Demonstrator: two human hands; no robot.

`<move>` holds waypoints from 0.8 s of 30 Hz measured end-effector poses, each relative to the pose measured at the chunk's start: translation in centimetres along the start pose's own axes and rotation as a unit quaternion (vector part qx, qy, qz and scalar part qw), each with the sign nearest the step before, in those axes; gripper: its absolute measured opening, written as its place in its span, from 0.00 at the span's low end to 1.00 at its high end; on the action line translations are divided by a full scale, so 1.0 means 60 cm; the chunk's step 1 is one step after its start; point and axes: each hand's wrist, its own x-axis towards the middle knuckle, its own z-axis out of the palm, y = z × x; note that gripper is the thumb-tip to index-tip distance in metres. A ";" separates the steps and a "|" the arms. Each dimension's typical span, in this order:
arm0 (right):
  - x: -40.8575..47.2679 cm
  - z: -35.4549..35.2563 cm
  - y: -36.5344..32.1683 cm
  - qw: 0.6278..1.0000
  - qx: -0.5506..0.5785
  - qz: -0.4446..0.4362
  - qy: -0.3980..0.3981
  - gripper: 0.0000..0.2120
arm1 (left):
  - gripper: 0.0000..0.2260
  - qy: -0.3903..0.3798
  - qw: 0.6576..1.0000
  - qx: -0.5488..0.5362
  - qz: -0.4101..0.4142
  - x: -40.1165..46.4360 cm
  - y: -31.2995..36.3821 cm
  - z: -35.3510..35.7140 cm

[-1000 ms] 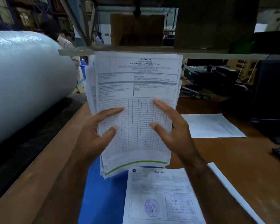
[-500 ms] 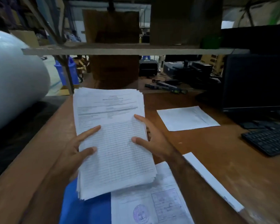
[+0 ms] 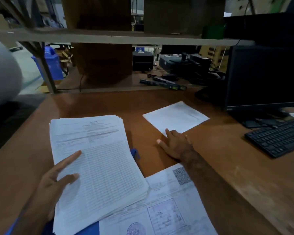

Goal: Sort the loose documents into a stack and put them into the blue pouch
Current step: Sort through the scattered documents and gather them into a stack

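A thick stack of printed documents lies flat on the wooden desk, covering most of the blue pouch, which shows only at the stack's lower edge and as a small blue tab at its right. My left hand rests on the stack's left side, fingers spread, gripping nothing. My right hand reaches to the right, fingertips touching the near corner of a loose white sheet. A stamped document with a QR code lies under my right forearm.
A black keyboard and a dark monitor stand at the right. A shelf board crosses above the desk's far side, with dark devices behind it. A large white roll sits at the left.
The stack went from upright in both hands down flat onto the desk and pouch. My right hand let go and moved right to the loose sheet.
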 end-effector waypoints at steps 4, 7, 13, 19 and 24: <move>-0.047 -0.002 0.003 0.985 0.119 -0.098 0.078 0.19 | 0.25 -0.011 1.000 0.014 -0.013 0.018 -0.009 -0.019; -0.045 -0.011 0.007 0.989 0.094 -0.065 0.092 0.19 | 0.25 -0.007 1.000 0.015 0.000 0.018 -0.012 -0.019; -0.010 -0.007 -0.021 0.995 0.012 0.097 0.029 0.46 | 0.26 0.002 0.999 0.031 0.027 0.003 -0.006 -0.016; 0.021 -0.073 0.008 0.992 0.024 0.097 -0.073 0.45 | 0.25 0.002 0.999 0.031 0.018 0.007 -0.016 -0.029; 0.028 -0.104 0.045 0.985 0.053 0.137 -0.094 0.49 | 0.26 -0.002 0.999 0.031 0.012 0.014 -0.017 -0.032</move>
